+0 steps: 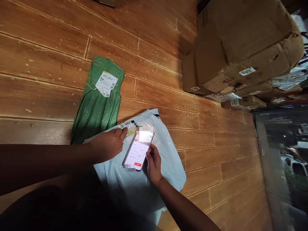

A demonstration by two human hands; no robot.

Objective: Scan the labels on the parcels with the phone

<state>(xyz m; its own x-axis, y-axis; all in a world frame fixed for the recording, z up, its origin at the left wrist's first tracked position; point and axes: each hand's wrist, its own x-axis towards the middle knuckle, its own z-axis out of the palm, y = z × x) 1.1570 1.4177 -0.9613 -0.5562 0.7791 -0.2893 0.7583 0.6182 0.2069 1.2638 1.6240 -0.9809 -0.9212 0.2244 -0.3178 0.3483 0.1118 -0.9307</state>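
A smartphone (pixel 137 150) with a lit screen is held by its right edge in my right hand (pixel 154 163), over a white plastic mailing bag (pixel 166 150). Parts of the screen are blurred out. My left hand (pixel 109 145) has its fingers curled at the bag's upper left edge, against a printed shipping label (pixel 128 126); it appears to pinch the bag there. Beyond the bag lies a green woven sack (pixel 98 109), partly behind my left hand. A white barcode label (pixel 106 82) is stuck near its far end.
Stacked cardboard boxes (pixel 240 48) stand at the upper right, with smaller cartons (pixel 243 102) beside them. Wood-look planks (pixel 163 93) make up the floor. A glass door or window (pixel 284 160) runs along the right side. Another box (pixel 106 2) shows at the top edge.
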